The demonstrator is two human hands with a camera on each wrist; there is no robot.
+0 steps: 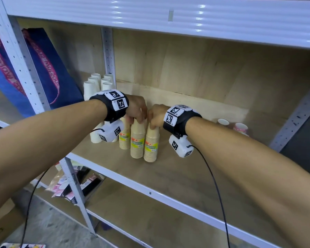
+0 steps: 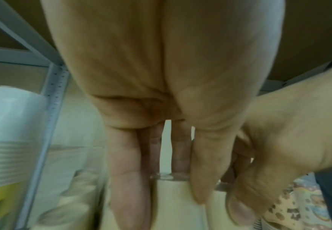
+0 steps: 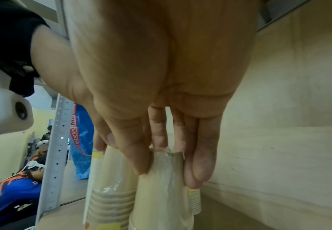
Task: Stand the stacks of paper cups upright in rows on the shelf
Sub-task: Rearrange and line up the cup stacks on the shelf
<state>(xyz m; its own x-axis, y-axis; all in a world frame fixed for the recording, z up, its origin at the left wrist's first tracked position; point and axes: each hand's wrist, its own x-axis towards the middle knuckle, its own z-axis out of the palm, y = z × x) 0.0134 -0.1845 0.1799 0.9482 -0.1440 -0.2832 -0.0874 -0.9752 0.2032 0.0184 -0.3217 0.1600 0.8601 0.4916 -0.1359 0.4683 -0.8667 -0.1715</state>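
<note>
Both forearms reach in from the near edge toward three wrapped stacks of tan paper cups standing upright on the wooden shelf board (image 1: 177, 178), each wrist strapped with a black band and a white camera unit trailing a black cable. Gripping from above, the left hand (image 1: 136, 109) curls its fingers round the top of the middle tan stack (image 1: 137, 140), and the right hand (image 1: 155, 116) pinches the top of the front tan stack (image 1: 151, 145), thumb on one side and fingers on the other in the right wrist view. These two stacks touch each other, and both hands nearly meet above them. Just behind the middle stack stands a third tan stack (image 1: 124, 138), its top hidden by the left wrist camera. Further behind it, near the grey perforated upright (image 1: 108, 52), stand white cup stacks (image 1: 98, 83) in two rows; the left wrist band covers their middles. To the right of the tan stacks, well apart, patterned pink cups (image 1: 240, 127) sit half hidden behind the right forearm, perhaps lying on their sides. Beyond the upright hangs a blue bag with pink lettering (image 1: 41, 68). Below the shelf board, loose packets (image 1: 73, 185) lie on a lower board, too jumbled to name.
</note>
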